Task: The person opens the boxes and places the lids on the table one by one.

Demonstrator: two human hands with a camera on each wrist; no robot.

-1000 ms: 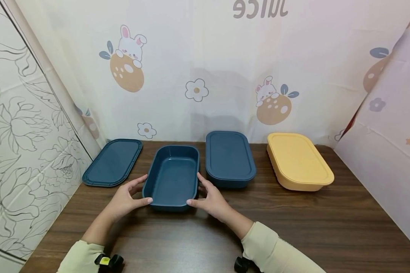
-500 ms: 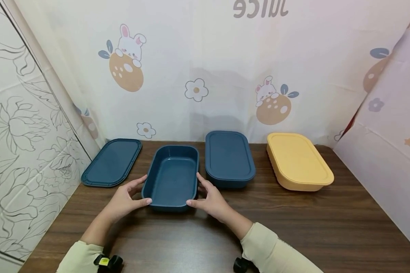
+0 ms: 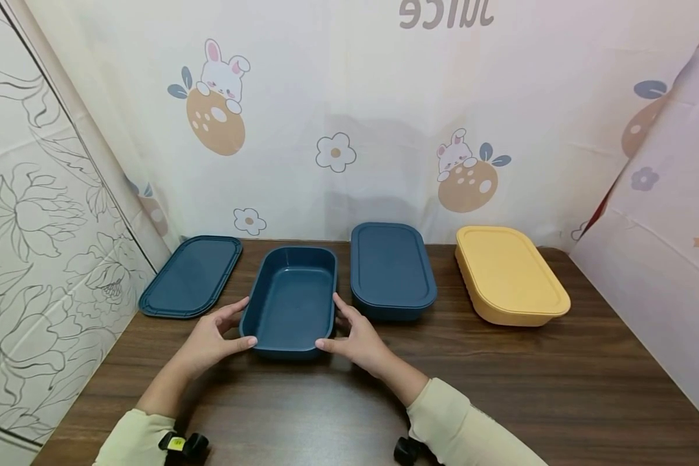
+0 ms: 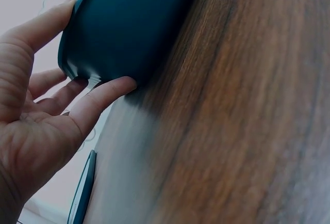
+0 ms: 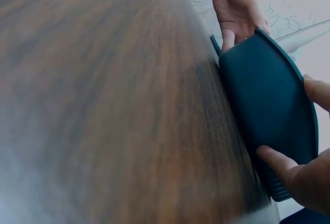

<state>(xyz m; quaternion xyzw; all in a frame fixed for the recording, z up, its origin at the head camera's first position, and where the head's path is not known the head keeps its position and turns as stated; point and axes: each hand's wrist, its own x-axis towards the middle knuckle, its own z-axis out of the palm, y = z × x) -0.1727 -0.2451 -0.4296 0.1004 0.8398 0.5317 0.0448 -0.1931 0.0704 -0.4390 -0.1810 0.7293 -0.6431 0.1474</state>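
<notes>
An open, dark blue food container (image 3: 291,304) stands on the table between my two hands. My left hand (image 3: 212,343) grips its near left corner, thumb on the front rim and fingers along the side. At the near right corner my right hand (image 3: 358,340) holds it the same way. The right wrist view shows the container's outer wall (image 5: 268,100) with my right fingers and thumb against it. The left wrist view shows my left thumb at the rim and another finger low on the wall (image 4: 124,28). A matching blue lid (image 3: 192,277) lies to the left.
Just right of the open container is a lidded blue container (image 3: 391,268). Farther right stands a lidded yellow container (image 3: 509,275). A printed curtain (image 3: 291,188) hangs behind the wooden table (image 3: 501,388), and a flower-patterned panel (image 3: 46,226) borders its left side.
The open container and both hands have shifted slightly left over the last half second. Both hands keep their hold; the lid and the other containers stay in place.
</notes>
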